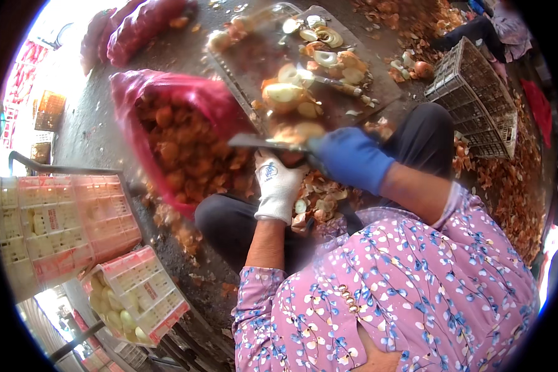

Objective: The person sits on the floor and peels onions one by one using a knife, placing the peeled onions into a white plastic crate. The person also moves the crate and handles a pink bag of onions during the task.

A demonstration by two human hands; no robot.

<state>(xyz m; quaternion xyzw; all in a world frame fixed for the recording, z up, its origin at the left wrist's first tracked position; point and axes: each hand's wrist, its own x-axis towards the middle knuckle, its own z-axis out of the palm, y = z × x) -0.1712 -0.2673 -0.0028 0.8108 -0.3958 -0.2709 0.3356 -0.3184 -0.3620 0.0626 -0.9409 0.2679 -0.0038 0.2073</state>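
Note:
My right hand, in a blue glove, grips a knife whose blade points left. My left hand, in a white knit glove, is just below the blade with its fingers curled. Blur and the knife hide whether it holds something. A blurred piece of onion shows just above the knife. Beyond my hands a board bears cut onions, onion slices and a second knife. Left of my hands, a pink mesh sack gapes around brown onions or skins.
Onion skins lie between my legs. A grimy plastic crate is tipped at the right, with a co-worker's leg beyond. Pale crates stand at the left; a lower crate holds peeled onions. Pink sacks lie farther off.

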